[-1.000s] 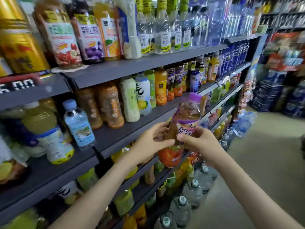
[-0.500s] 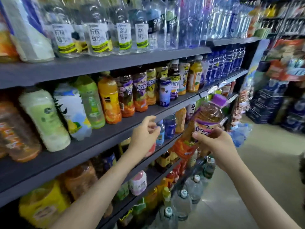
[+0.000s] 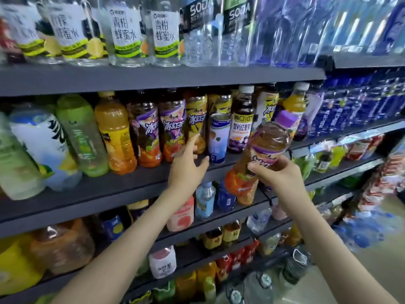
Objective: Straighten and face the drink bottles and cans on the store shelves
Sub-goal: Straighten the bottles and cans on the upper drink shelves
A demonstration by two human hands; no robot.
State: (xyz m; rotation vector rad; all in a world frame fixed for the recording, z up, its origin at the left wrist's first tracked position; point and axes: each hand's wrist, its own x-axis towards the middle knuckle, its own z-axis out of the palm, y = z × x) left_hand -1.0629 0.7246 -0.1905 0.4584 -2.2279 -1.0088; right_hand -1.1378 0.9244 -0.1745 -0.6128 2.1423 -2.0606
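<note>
My right hand (image 3: pixel 277 174) grips an iced tea bottle (image 3: pixel 260 150) with a purple cap, tilted to the right, in front of the middle shelf (image 3: pixel 122 189). My left hand (image 3: pixel 186 165) reaches with loose fingers to that shelf. Its fingertips are at the base of a yellow-labelled tea bottle (image 3: pixel 196 119), right of two matching purple-labelled iced tea bottles (image 3: pixel 146 130). A blue and white can (image 3: pixel 219 137) stands just right of the left hand.
The top shelf (image 3: pixel 153 75) carries clear honey water and soda bottles. Green, white and orange juice bottles (image 3: pixel 114 130) lean at the left of the middle shelf. Lower shelves hold mixed bottles, and large water jugs (image 3: pixel 258 286) stand on the floor.
The view has moved right and closer along the shelves. My left hand let go of the held bottle and rose to the middle shelf. The right hand lifted the bottle higher.
</note>
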